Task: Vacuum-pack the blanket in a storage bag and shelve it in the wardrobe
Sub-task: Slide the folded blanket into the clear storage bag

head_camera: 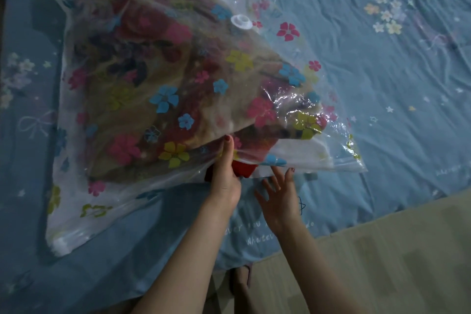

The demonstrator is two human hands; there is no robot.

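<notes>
Blue star-printed bed (382,71) carries the clear flower-patterned storage bag (158,99) near its edge, brown floral blanket (132,64) inside. Left hand (225,176) pinches the mouth; right hand (279,192) spread open. Sealing seems next, needing firm, even pressure.

My left hand (225,181) pinches the near edge of the storage bag (84,214), thumb on top, lifting it off the blue bedsheet (382,84). My right hand (279,194) hovers just beside it, fingers spread under that edge. The flowery blanket (142,64) fills the bag, and the white valve (241,22) sits on top.
</notes>
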